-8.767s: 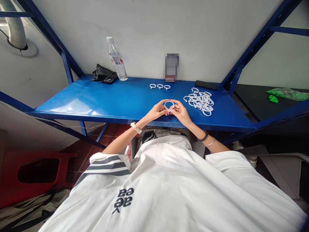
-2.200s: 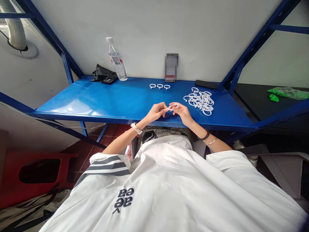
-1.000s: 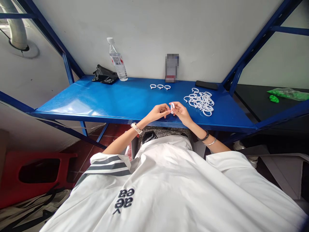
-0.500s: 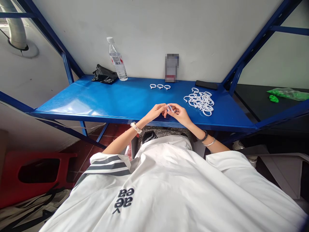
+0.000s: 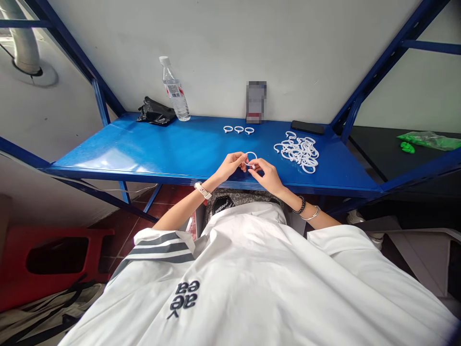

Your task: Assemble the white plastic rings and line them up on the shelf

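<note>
Between my two hands, just above the front of the blue table (image 5: 180,149), is a white plastic ring (image 5: 251,153). My left hand (image 5: 232,165) pinches the ring's left side between thumb and fingers. My right hand (image 5: 265,174) grips its lower right side, where a small white knob shows at the fingertips. Farther back, three similar white rings (image 5: 238,129) lie in a row, each with a small tab toward me. To the right of my right hand is a tangled pile of white rings (image 5: 300,151).
A water bottle (image 5: 176,98) and a black plastic bag (image 5: 156,111) stand at the back left. A blurred upright box-like item (image 5: 256,102) leans on the wall. Behind the pile lies a black phone (image 5: 307,127). Blue frame posts (image 5: 383,62) rise at both sides.
The ring in my hands has turned from nearly edge-on to showing its open round. My right hand has shifted slightly lower, its fingers now at the ring's lower right.
</note>
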### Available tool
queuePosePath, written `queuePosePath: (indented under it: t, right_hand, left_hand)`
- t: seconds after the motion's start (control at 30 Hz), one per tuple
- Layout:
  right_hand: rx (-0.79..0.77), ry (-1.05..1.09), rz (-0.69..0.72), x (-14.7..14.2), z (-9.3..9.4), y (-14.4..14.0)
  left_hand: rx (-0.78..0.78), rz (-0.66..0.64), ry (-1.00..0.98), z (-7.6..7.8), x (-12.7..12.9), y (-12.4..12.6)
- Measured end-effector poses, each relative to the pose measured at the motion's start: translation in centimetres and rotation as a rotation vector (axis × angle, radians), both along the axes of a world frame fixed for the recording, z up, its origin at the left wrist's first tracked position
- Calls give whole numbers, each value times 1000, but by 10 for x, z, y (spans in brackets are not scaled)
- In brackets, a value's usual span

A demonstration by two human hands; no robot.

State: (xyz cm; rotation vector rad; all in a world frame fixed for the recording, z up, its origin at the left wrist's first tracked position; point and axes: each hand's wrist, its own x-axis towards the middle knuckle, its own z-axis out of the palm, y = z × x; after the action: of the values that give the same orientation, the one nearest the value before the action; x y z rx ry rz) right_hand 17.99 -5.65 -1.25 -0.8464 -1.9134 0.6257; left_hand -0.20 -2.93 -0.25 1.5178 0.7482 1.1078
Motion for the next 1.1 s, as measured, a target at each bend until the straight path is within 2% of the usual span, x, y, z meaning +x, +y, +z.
queuePosePath:
  t: [0.17,0.3,0.47,0.57,0.63,0.83,1.1]
  right_hand:
    - [-21,-96,-42,2,-3,0]
    - [-18,-170,-114,16,2,19]
    - [43,-542,-278,26,30,82]
    - [-42,-732,-420,22,48,125]
    - [-100,-801,-461,20,54,149]
    - [-156,-800,-496,24,48,189]
    - [-125,-712,-429,24,38,198]
  left_hand:
    - [-17,26,-30,1,1,-2]
    - [-46,31,-51,3,3,-4]
    - [-60,17,-21,4,4,-4]
    - [-49,13,-13,2,4,-2]
    - [-42,5,-11,1,4,-2]
    - [-32,-1,10,2,4,-2]
    - [-9,-8,41,2,3,-2]
